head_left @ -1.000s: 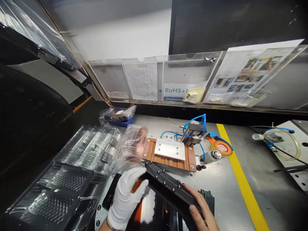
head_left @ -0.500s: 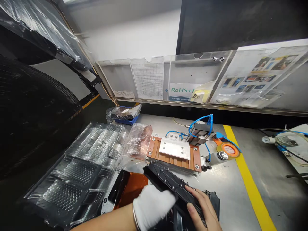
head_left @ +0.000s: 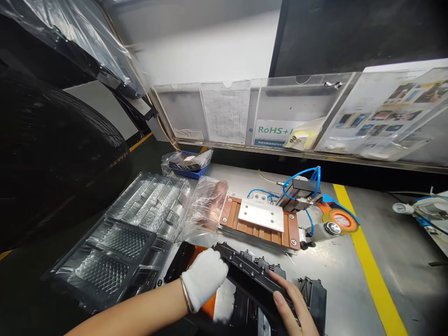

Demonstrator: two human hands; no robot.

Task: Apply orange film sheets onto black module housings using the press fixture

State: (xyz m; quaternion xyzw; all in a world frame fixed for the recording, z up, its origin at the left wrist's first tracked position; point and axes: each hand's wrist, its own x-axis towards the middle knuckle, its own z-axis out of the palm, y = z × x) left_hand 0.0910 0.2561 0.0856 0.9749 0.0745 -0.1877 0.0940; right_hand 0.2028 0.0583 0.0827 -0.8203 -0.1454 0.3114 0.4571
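- The right hand, bare, is clamped on the near end of a long black part, thumb on one side and fingers on the other; its wrist is cut off by the lower edge
- The left hand, in a white glove, is curled against the part's far end; its fingertips are hidden, so whether it grips the part or only presses on it cannot be told
- The part slants above the surface, in front of the brown fixture, its lower side too dark to make out
- More black pieces lie behind and below the part, partly covered by it, their number unclear
- An orange item shows only in pieces around the glove
- At the right, a machine with a gauge is cut off by the edge
- The compartmented tray lies under shiny clear film, its contents hard to read
- A clear bag holds something copper-coloured, blurred by creases
- The blue bin carries a plastic-wrapped bundle
- The clear document holder contains printed sheets; a yellow item partly covers the "RoHS" lettering
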